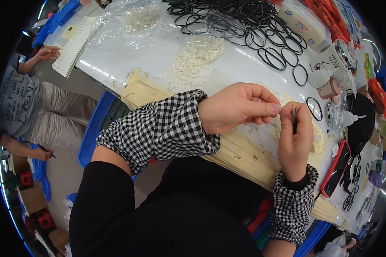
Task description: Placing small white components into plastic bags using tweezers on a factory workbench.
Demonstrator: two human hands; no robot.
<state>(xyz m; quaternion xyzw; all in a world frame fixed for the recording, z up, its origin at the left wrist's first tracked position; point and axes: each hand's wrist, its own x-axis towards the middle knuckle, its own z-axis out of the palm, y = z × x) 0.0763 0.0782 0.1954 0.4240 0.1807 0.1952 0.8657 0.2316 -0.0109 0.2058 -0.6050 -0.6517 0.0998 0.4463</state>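
Over the front part of the white table, my left hand is closed, with thumb and forefinger pinched together. What it pinches, if anything, is too small to make out. Its fingertips almost meet those of my right hand, whose fingers are curled around a small dark metal tool. The tool's kind cannot be told, as most of it is hidden in the fingers. Beyond my left hand lies a loose heap of small white pieces, partly inside a transparent plastic bag. Loose black rings lie near my right hand.
A tangle of black rings covers the far table. Yellowish tape lines the near edge. To the right are a red-edged phone, a pink container and a white box. Another person stands at left, beyond a spiral notebook.
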